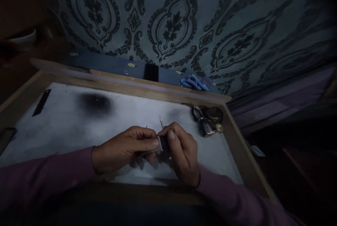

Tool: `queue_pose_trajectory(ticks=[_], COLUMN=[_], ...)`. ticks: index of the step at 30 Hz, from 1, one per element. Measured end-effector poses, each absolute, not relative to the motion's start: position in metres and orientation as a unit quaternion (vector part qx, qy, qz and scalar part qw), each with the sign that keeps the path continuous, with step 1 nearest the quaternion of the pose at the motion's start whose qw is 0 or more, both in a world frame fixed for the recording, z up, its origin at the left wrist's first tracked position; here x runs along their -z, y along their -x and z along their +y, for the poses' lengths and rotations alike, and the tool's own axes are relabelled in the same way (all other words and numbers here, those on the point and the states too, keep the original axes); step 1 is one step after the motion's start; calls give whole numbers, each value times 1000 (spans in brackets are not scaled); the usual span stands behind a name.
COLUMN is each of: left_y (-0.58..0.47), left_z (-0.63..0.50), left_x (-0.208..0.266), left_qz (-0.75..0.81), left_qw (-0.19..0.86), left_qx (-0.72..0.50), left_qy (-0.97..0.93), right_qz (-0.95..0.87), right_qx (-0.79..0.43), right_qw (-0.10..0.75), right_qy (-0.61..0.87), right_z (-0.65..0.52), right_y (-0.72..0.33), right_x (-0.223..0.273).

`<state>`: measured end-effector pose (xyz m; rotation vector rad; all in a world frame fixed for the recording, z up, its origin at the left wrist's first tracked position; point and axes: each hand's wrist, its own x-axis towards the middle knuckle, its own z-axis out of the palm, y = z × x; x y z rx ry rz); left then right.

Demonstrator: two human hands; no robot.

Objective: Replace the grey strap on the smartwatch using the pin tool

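Note:
Between my two hands is a small dark flat piece [164,143] with a pale edge on its left; the dim light hides its exact kind. My left hand [126,147] pinches the pale edge between thumb and fingers. On the other side my right hand [183,148] is closed, its thumb pressing on the dark part. A thin metal rod [161,121] sticks out just beyond the right fingers; whether they hold it I cannot tell. Beneath both hands lies a white sheet [129,113], smudged with a round black patch [96,104].
A wooden frame [158,91] borders the sheet. Dark and shiny bundled items [207,119] lie at its right corner, a black strip [41,103] at the left. Behind the frame are a black phone-like object [151,72] and a crumpled blue cloth [194,82].

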<state>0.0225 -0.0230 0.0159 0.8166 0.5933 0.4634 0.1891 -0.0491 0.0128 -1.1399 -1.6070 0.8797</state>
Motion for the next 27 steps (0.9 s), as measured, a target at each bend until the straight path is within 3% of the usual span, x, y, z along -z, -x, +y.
queue_pose_trajectory(ticks=[7,18,27], left_y=[-25,-18,-14], left_z=[-25,-23,-12], left_x=[-15,-11,-21], left_qz=[249,293,338], left_qw=[863,854,761], left_qx=[-251,-189,-234], left_qy=[-362,-387,-501], right_qz=[-682,-708,-354], right_qx=[-348,-331,-667], right_qw=[474,447,455], right_qy=[435,435,471], right_z=[-44,-53,-22], right_y=[-194,-192,-185], right_x=[-19,-13,-3])
